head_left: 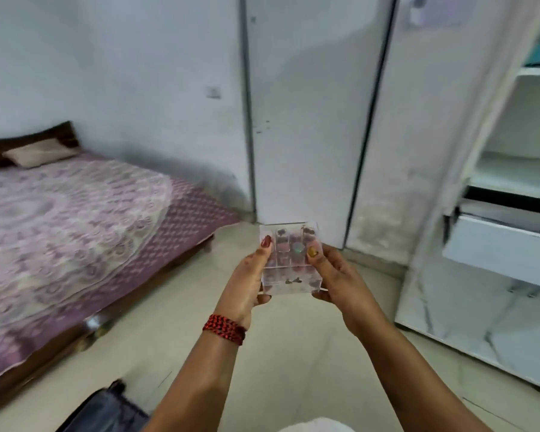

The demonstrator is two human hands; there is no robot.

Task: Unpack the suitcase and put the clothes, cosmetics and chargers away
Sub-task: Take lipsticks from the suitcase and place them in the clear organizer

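A clear acrylic cosmetics organizer [289, 260] with small compartments, several holding pink and dark items, is carried in front of me at mid-frame. My left hand [250, 282] grips its left side, thumb on top and fingers underneath. My right hand [334, 275] grips its right side the same way. A dark suitcase [106, 413] shows only as a corner at the bottom left edge. The view is blurred by motion.
A low bed [75, 219] with a purple patterned cover and a pillow fills the left. A white wardrobe [512, 169] stands at the right with shelves showing and one drawer [499, 247] pulled out. A white door [309, 113] is straight ahead across the pale floor.
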